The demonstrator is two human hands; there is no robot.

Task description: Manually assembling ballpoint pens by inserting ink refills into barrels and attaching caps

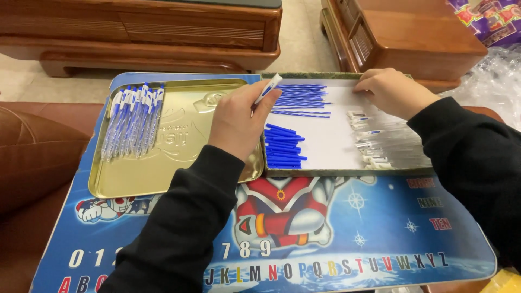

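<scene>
We work on a blue cartoon-printed lap table (380, 239) between wooden furniture, with a gold metal tray (163, 173) and a white-lined shallow box (331, 144) on it. Our left hand (239, 122) pinches a white-and-blue pen part (268, 88), its long axis tilted up-right. Our right hand (392, 92), fingers curled, touches the box's far edge near the clear pen barrels (388, 142).

A blue printed play table (380, 239) carries everything, its top decorated with a cartoon hero, letters and digits. Two containers lie directly on it, side by side and touching. The gold metal tin lid (163, 173) sits at the left rear. The shallow white-lined tray (331, 146) sits at the right rear. The near half of the tabletop bears only the sleeves resting across it. The table's corners are rounded.
</scene>
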